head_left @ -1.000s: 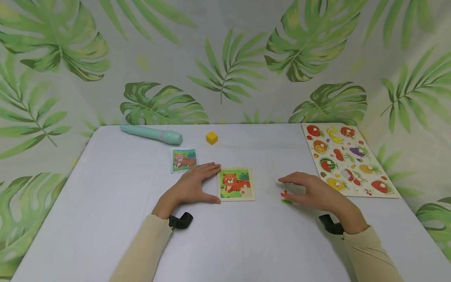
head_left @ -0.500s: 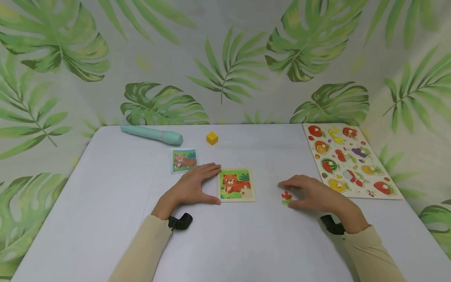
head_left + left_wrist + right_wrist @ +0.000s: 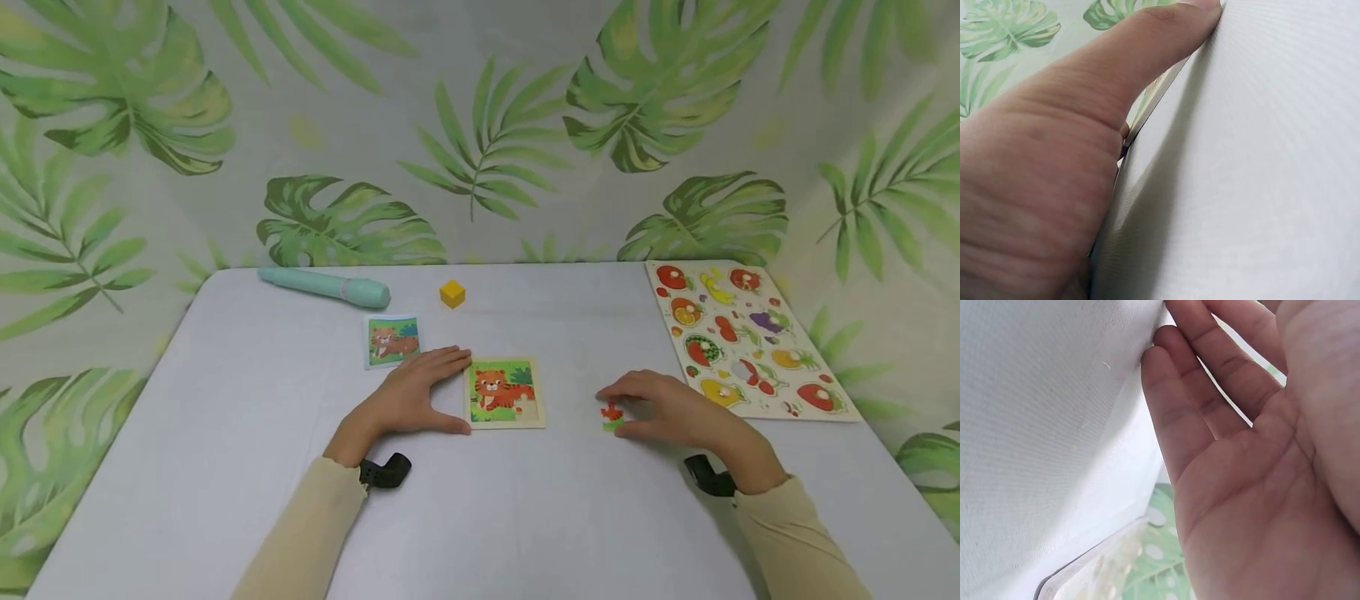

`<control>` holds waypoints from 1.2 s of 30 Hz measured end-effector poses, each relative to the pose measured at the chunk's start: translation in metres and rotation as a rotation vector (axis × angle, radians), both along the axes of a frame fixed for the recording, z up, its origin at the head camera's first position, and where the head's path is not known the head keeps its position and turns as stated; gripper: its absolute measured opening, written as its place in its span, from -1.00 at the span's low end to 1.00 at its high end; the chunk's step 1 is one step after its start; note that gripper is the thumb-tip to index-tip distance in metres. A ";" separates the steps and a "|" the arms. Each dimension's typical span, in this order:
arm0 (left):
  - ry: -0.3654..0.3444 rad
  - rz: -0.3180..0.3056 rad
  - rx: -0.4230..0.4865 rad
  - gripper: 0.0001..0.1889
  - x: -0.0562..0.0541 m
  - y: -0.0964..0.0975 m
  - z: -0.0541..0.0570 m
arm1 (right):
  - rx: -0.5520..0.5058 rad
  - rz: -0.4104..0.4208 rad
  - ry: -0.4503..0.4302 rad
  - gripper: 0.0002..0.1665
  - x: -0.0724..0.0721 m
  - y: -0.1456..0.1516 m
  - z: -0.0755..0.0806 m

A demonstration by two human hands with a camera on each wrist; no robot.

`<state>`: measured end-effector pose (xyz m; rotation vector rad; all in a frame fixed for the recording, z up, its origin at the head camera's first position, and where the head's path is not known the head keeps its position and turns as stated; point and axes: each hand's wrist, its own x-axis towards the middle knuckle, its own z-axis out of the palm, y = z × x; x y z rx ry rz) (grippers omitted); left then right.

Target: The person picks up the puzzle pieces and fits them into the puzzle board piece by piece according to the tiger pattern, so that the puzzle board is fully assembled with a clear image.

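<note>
A small square tiger puzzle (image 3: 502, 393) in a pale wooden frame lies flat on the table. My left hand (image 3: 405, 392) rests at its left side, thumb and fingers stretched apart toward the two left corners. To the right of the puzzle, my right hand (image 3: 667, 410) has thumb and index finger at the edges of a small red and green puzzle piece (image 3: 612, 415). A pale gap shows at the puzzle's lower right. The left wrist view shows the left thumb (image 3: 1135, 47) extended along the table; the right wrist view hides the piece behind the fingers (image 3: 1175, 406).
A tiger picture card (image 3: 392, 340) lies beyond the left hand. Behind it are a teal microphone-shaped thing (image 3: 322, 285) and a yellow cube (image 3: 452, 293). On the right stands a fruit puzzle board (image 3: 750, 350). Leaf-print cloth (image 3: 487, 133) hangs at the back.
My right thumb and index finger have drawn closer together around the puzzle piece, and the thumb no longer covers it as much. My left hand and the tiger puzzle have stayed put.
</note>
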<state>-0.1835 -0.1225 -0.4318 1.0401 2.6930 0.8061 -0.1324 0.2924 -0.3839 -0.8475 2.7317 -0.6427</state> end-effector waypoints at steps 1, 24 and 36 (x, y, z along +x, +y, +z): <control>-0.004 0.001 -0.005 0.10 0.000 0.000 -0.001 | 0.004 0.001 0.002 -0.46 0.000 0.000 0.000; -0.014 0.009 -0.001 0.10 -0.002 0.001 -0.002 | 0.074 -0.013 0.041 -0.65 -0.004 0.001 -0.003; -0.005 0.007 0.003 0.11 -0.001 0.002 -0.004 | 0.005 -0.019 0.031 -0.64 -0.003 0.000 0.000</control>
